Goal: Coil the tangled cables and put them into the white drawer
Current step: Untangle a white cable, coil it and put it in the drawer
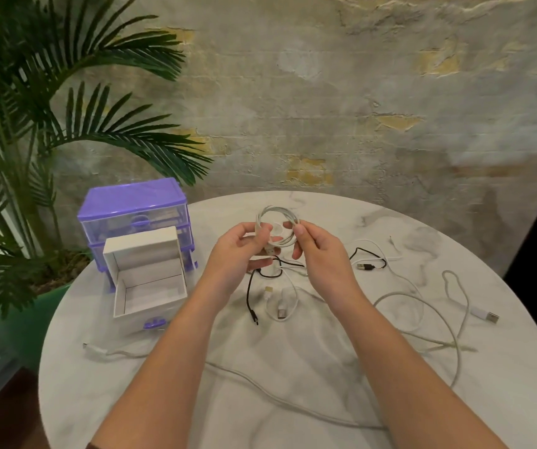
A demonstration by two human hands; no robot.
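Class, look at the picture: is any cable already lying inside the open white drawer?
No: the white drawer shows only its bare inner walls and floor.

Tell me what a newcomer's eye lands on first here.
First, the two hands raised over the middle of the round marble table: the left hand and right hand together hold a coiled white cable. Next, the white drawer pulled open at the table's left edge, in front of a purple drawer unit. Loose cables sprawl below and right of the hands, among them a black cable.
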